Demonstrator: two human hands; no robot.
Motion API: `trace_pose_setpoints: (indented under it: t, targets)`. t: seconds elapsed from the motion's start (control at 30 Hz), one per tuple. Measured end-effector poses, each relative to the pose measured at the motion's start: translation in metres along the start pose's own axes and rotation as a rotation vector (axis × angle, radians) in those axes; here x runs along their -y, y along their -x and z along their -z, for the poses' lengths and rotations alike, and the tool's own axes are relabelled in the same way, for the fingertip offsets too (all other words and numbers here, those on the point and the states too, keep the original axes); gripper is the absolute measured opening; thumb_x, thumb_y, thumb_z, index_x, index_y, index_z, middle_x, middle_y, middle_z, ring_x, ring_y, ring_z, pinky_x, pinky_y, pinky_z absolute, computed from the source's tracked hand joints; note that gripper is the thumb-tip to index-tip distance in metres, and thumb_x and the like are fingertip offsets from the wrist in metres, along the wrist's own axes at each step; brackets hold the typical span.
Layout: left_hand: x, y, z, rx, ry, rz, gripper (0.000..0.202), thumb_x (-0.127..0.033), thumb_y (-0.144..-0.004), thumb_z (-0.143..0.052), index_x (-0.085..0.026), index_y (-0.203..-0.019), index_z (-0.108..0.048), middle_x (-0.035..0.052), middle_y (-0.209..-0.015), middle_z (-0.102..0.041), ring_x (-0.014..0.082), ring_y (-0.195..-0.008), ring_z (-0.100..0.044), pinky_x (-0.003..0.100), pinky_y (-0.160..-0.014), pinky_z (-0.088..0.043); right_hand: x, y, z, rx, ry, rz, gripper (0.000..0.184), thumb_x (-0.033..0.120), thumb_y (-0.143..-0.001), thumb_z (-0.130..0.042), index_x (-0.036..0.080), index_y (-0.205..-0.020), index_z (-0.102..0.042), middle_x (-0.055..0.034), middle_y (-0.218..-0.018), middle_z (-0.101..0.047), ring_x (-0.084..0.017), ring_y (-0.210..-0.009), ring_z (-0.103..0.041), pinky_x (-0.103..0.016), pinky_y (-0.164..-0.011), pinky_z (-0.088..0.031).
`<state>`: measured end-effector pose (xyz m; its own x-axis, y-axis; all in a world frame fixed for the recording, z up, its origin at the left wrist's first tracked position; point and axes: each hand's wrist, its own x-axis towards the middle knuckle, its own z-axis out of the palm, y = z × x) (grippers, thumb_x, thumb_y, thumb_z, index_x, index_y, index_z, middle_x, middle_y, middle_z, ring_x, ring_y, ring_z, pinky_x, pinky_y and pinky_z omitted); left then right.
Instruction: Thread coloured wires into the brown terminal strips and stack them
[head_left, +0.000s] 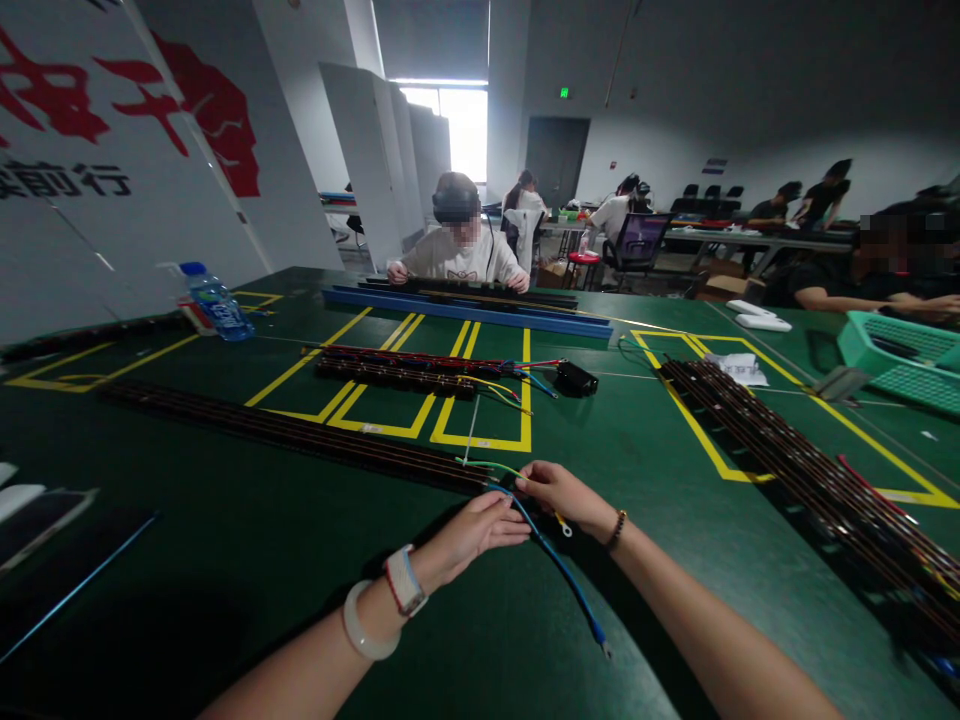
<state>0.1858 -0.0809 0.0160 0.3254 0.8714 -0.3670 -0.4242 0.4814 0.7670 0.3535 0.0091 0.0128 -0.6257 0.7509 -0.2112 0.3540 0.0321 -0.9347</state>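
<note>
A long dark strip (pixel 322 437) with copper-coloured lines lies across the green table, and its right end reaches my hands. From that end a blue wire (pixel 568 568) runs down to the right and finishes in a metal lug. My left hand (pixel 480 530) pinches around the blue wire close to the strip's end. My right hand (pixel 559 492) is closed on a yellow-green wire (pixel 491 464), whose ring terminal (pixel 566 530) pokes out below the fingers. The fingertips of both hands nearly meet, partly hiding the wires between them.
Beyond lies a shorter wired bundle (pixel 397 373) beside a black connector (pixel 576 379). More strips (pixel 795 470) lie at right, near a green basket (pixel 900 350). A water bottle (pixel 217 302) stands far left. Across the table a person (pixel 459 250) handles dark strips by a blue rail (pixel 465 312).
</note>
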Motion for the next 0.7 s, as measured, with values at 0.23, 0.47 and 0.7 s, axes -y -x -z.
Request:
trace_pose_setpoints:
  t: [0.23,0.47,0.7]
  targets:
    - [0.002,-0.002,0.001,0.021,0.056,-0.017,0.033,-0.028,-0.085,-0.059,-0.008,-0.108,-0.047,0.0180,-0.111,-0.060,0.0248,-0.103,-0.062,0.043,-0.100,-0.043,0.017,0.012,0.008,0.027,0.453,0.209,0.024,0.038,-0.083,-0.058,0.016,-0.091,-0.056,0.0023,-0.070,-0.057,-0.009,-0.061,-0.048,-0.019,-0.056,-0.035]
    - [0.004,-0.004,0.002,0.003,0.088,-0.036,0.029,-0.026,-0.086,-0.057,-0.008,-0.107,-0.050,0.0142,-0.101,-0.063,0.0211,-0.096,-0.064,0.042,-0.099,-0.042,0.030,0.020,-0.005,0.056,0.717,0.245,0.018,0.033,-0.085,-0.058,0.017,-0.092,-0.054,0.0014,-0.075,-0.059,-0.009,-0.063,-0.050,-0.019,-0.055,-0.033]
    - [0.009,-0.007,-0.004,-0.020,0.338,-0.078,0.008,-0.013,-0.084,-0.053,-0.011,-0.091,-0.056,0.0095,-0.093,-0.064,0.0165,-0.094,-0.062,0.035,-0.094,-0.043,0.034,0.025,-0.027,0.001,1.356,0.454,0.006,0.011,-0.087,-0.050,0.014,-0.090,-0.054,-0.0058,-0.084,-0.062,-0.017,-0.075,-0.057,-0.029,-0.069,-0.040]
